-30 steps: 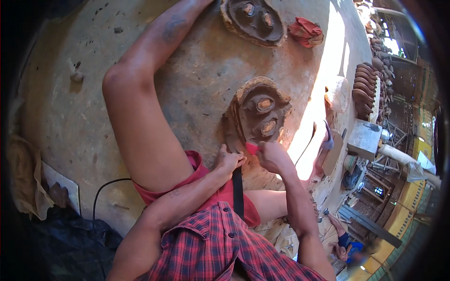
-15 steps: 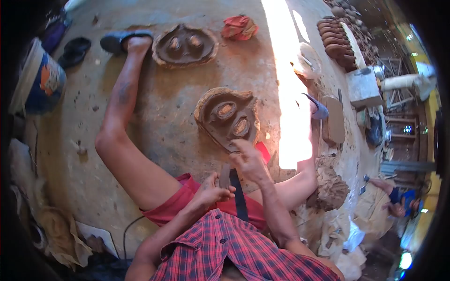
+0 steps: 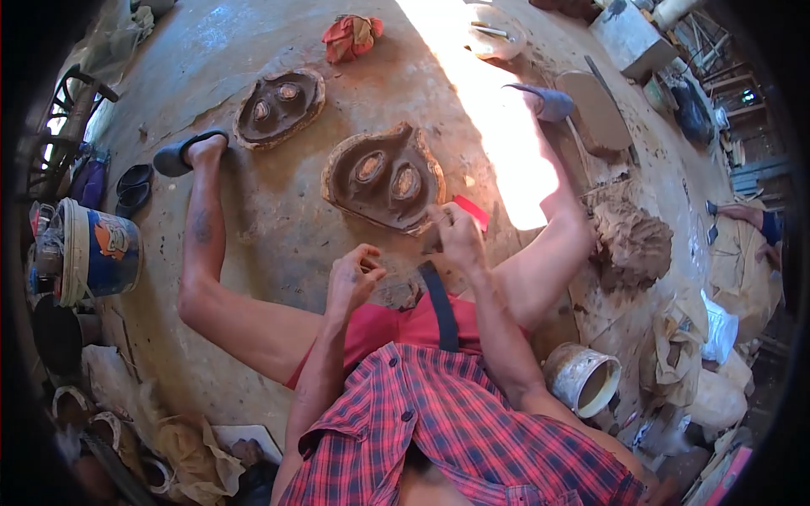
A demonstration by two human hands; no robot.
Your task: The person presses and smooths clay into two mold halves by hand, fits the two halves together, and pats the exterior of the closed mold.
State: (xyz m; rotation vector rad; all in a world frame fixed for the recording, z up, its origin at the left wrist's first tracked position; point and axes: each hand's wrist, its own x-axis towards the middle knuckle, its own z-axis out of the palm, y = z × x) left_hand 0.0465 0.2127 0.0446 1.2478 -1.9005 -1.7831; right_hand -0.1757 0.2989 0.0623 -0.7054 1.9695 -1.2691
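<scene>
My right hand [image 3: 460, 240] is closed, its fingers bent around a small dark lump of clay [image 3: 433, 243], partly hidden. It hovers by the lower edge of the nearer clay-lined mould [image 3: 384, 181], a rough-rimmed hollow form with two raised ovals inside. To the left, my left hand [image 3: 353, 278] is held over my lap, fingers loosely curled and apart from the thumb, with nothing visible between them. A second similar mould [image 3: 279, 108] lies farther off, near my left foot. Beside the nearer mould is a flat red piece [image 3: 471, 212].
A crumpled red cloth [image 3: 350, 38] lies at the back. On the right are a clay slab [image 3: 591, 114], a big clay heap [image 3: 633, 240] and a dirty bucket [image 3: 582, 379]. A blue-and-white bucket [image 3: 101, 253] stands left. Another person's leg [image 3: 742, 212] shows far right.
The view has swung to the right. My left hand held a flat clay piece and now shows none; my right hand, earlier with loosely spread fingers, has closed on a dark clay lump.
</scene>
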